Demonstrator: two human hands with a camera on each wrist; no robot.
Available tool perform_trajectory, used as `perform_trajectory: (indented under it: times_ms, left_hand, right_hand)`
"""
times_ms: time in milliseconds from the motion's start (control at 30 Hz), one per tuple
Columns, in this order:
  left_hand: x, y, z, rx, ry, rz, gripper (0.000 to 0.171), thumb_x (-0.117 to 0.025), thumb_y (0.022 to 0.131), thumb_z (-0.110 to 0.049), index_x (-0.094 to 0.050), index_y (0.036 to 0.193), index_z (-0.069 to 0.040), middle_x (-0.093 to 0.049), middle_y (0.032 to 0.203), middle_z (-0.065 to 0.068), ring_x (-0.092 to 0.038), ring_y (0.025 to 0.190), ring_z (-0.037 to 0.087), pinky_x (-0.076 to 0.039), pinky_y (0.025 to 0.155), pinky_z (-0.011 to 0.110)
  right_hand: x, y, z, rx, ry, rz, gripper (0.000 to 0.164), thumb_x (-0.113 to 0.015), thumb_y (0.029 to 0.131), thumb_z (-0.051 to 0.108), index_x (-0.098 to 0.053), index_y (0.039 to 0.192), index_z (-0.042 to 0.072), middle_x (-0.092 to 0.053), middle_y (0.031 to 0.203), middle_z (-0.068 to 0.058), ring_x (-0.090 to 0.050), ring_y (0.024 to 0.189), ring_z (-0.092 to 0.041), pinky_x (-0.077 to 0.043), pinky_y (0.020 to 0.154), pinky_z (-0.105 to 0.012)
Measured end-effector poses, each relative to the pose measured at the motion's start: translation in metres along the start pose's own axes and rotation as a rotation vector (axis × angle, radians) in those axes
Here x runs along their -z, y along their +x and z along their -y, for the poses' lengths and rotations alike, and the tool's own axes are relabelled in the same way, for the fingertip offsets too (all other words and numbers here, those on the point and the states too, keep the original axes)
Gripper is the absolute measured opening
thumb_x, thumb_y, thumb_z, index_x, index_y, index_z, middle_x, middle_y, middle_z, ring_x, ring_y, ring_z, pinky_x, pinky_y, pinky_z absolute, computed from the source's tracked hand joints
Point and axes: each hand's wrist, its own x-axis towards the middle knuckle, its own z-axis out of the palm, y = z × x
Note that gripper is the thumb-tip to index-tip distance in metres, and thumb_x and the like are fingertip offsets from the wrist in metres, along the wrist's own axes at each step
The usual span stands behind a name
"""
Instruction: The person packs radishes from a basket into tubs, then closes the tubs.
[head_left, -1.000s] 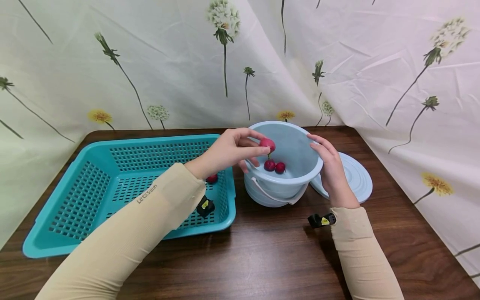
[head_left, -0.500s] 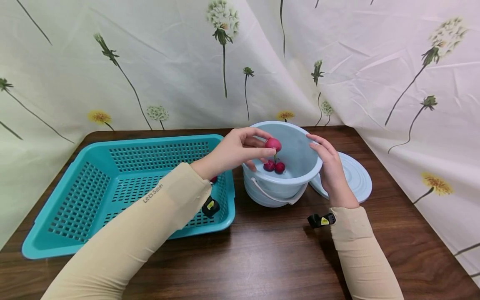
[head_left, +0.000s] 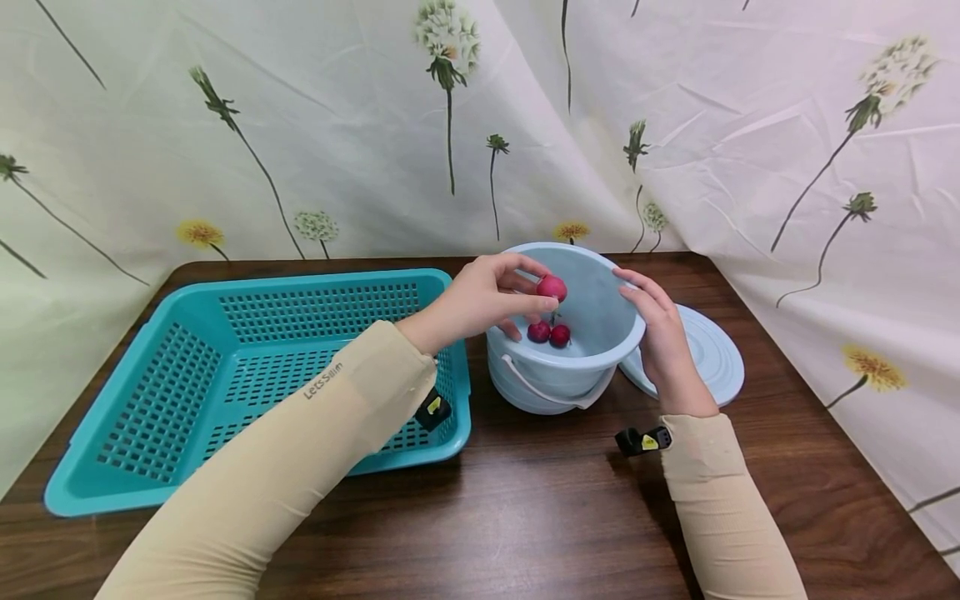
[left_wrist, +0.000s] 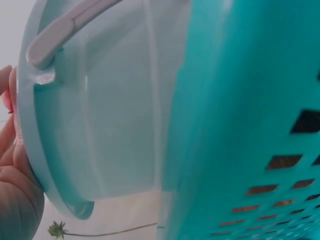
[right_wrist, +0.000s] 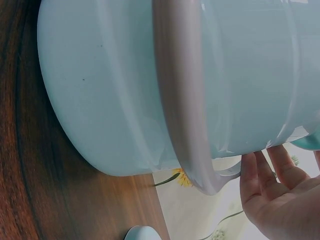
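Observation:
My left hand [head_left: 495, 292] pinches a pinkish-red radish [head_left: 552, 288] between thumb and fingers, over the opening of a light blue bucket [head_left: 551, 387]. A short green stem hangs below that radish. Two darker red radishes, one on the left [head_left: 538, 332] and one on the right [head_left: 560, 336], lie at the bottom inside the bucket. On the bucket's right side my right hand [head_left: 660, 329] holds the rim. Fingers [right_wrist: 280, 167] of that hand lie against the outer wall near the handle mount in the right wrist view.
A turquoise perforated basket [head_left: 168, 392] stands left of the bucket, under my left forearm. The bucket's white handle [head_left: 540, 393] hangs down in front. A round light blue lid [head_left: 712, 354] lies on the brown table [head_left: 540, 517] behind my right wrist. Flowered cloth [head_left: 337, 125] hangs behind.
My left hand has moved slightly right with the radish, farther over the bucket's opening. My left forearm now covers the red radish seen in the basket earlier. My right hand has stayed put.

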Motion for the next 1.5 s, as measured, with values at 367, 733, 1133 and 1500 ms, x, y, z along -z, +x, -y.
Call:
perform_trajectory:
  times_ms: [367,733,1133,1500]
  left_hand:
    - [-0.002,0.006,0.003,0.068,0.073,-0.001,0.041,-0.075,0.089,-0.026,-0.061,0.125,-0.014,-0.07,0.116,0.008,-0.072,0.096,0.027,-0.061,0.072,0.031]
    - [-0.002,0.007,0.003,0.078,0.111,-0.004,0.043,-0.076,0.088,-0.029,-0.061,0.126,-0.016,-0.07,0.117,0.008,-0.072,0.091,0.022,-0.061,0.074,0.031]
    - [-0.001,0.002,0.002,0.08,0.064,-0.005,0.044,-0.075,0.089,-0.027,-0.059,0.128,-0.015,-0.071,0.117,0.007,-0.072,0.094,0.024,-0.061,0.074,0.032]
    - [0.006,-0.002,0.01,-0.001,-0.041,0.027,0.04,-0.071,0.093,-0.027,-0.06,0.129,-0.014,-0.071,0.115,0.009,-0.07,0.097,0.027,-0.061,0.073,0.034]
  right_hand:
    - [0.0,-0.001,-0.001,-0.004,-0.001,-0.009,0.027,-0.051,0.102,0.026,-0.062,0.126,0.02,-0.05,0.137,0.003,-0.043,0.127,-0.013,-0.036,0.103,-0.032]
    - [0.002,-0.001,0.0,-0.009,0.009,-0.015,0.028,-0.052,0.102,0.028,-0.062,0.127,0.021,-0.048,0.14,0.002,-0.042,0.129,-0.014,-0.036,0.105,-0.033]
    - [-0.001,-0.003,0.001,-0.009,0.01,-0.013,0.028,-0.05,0.102,0.026,-0.061,0.127,0.02,-0.046,0.143,0.0,-0.041,0.132,-0.015,-0.034,0.11,-0.035]
    - [-0.001,-0.002,0.0,-0.001,0.013,-0.003,0.028,-0.05,0.103,0.026,-0.061,0.127,0.019,-0.048,0.141,0.0,-0.042,0.13,-0.014,-0.035,0.105,-0.032]
